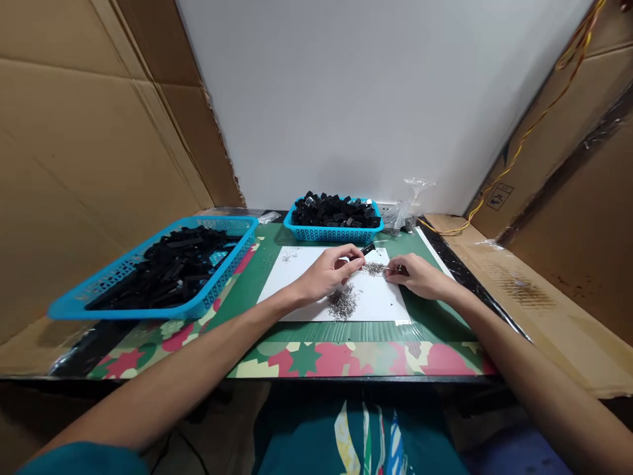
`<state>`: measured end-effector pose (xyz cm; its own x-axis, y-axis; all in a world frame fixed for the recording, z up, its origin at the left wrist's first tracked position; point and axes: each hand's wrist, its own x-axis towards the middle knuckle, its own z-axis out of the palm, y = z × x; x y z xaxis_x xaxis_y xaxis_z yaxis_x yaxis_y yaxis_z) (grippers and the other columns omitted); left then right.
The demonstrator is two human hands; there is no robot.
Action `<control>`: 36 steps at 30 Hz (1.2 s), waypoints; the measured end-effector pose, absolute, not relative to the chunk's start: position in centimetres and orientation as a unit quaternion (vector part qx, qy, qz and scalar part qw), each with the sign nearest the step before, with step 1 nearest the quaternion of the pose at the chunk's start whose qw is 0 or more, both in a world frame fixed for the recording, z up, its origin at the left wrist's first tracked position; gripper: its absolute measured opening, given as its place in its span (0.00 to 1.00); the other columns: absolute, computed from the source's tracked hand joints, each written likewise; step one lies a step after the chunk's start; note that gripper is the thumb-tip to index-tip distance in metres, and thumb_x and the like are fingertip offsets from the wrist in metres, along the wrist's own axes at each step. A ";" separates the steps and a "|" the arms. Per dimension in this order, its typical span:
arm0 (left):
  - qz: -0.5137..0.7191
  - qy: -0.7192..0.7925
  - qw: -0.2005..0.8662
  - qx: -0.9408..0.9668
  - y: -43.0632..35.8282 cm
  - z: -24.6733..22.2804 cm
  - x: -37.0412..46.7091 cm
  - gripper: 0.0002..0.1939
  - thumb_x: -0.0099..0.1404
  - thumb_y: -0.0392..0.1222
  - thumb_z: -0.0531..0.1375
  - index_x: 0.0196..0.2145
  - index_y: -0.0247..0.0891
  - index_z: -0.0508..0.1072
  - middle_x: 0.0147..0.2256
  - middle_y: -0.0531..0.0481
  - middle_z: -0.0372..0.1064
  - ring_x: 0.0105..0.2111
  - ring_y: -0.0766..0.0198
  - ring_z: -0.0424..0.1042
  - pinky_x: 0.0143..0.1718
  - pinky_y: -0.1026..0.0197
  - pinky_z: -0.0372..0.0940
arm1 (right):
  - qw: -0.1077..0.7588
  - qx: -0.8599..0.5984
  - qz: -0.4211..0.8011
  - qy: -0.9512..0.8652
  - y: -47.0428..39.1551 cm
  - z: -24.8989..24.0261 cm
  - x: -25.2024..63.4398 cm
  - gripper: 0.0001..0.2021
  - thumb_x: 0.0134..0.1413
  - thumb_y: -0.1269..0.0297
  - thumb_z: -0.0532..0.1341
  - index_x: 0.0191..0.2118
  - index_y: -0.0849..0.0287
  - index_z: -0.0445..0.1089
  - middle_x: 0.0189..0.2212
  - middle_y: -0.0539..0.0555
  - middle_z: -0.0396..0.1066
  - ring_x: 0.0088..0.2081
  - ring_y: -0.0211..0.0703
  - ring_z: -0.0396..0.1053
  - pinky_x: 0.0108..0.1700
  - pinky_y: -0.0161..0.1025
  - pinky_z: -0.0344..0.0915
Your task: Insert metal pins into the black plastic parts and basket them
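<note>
My left hand (330,272) pinches a small black plastic piece (368,249) between thumb and fingers, over the white sheet (297,290). My right hand (418,276) is closed on a thin metal tool that looks like tweezers (389,268). Its tip points left, at a small heap of tiny metal parts (374,269) between the two hands. A larger heap of tiny metal parts (343,303) lies below my left hand. A thin scatter of metal parts (290,255) is at the sheet's upper left. The parts are too small to name.
A blue basket (333,233) of black plastic pieces stands at the back. A larger blue basket (217,290) of long black pieces is on the left. Clear plastic bags (400,216) lie at the back right. Cardboard walls (583,218) and yellow wires (519,155) bound the bench.
</note>
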<state>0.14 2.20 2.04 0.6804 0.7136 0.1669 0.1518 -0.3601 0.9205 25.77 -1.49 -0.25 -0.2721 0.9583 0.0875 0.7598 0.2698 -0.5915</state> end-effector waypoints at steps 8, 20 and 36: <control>0.299 0.257 0.464 0.793 1.9 1.2 0.2 0.13 0.73 0.50 0.60 0.44 0.37 0.73 0.36 0.50 0.68 0.27 0.70 0.61 0.27 0.63 0.57 | 0.226 -0.578 0.212 -0.755 -1.5 0.0 26.2 0.10 0.58 0.57 0.66 0.34 0.60 0.79 0.27 0.53 0.75 0.30 0.42 0.66 0.35 0.39 0.57; 0.312 0.262 0.559 0.723 1.7 0.6 0.5 0.14 0.78 0.54 0.51 0.41 0.42 0.60 0.29 0.53 0.70 0.22 0.70 0.54 0.24 0.64 0.49 | 0.348 -0.512 0.334 -0.711 -1.6 0.4 26.2 0.14 0.57 0.51 0.67 0.33 0.58 0.72 0.30 0.54 0.75 0.32 0.42 0.68 0.34 0.39 0.62; 0.346 0.287 0.439 0.778 1.6 0.7 0.7 0.19 0.75 0.57 0.57 0.42 0.37 0.75 0.33 0.49 0.70 0.31 0.65 0.64 0.32 0.61 0.57 | 0.445 -0.457 0.395 -0.660 -2.9 1.3 25.0 0.20 0.53 0.52 0.73 0.46 0.55 0.71 0.32 0.54 0.78 0.36 0.47 0.77 0.39 0.45 0.72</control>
<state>0.72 1.58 0.68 0.5963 0.7500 0.2863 0.1427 -0.4500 0.8816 24.95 -2.88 1.34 -0.1847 0.9562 0.2270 0.2522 0.2693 -0.9294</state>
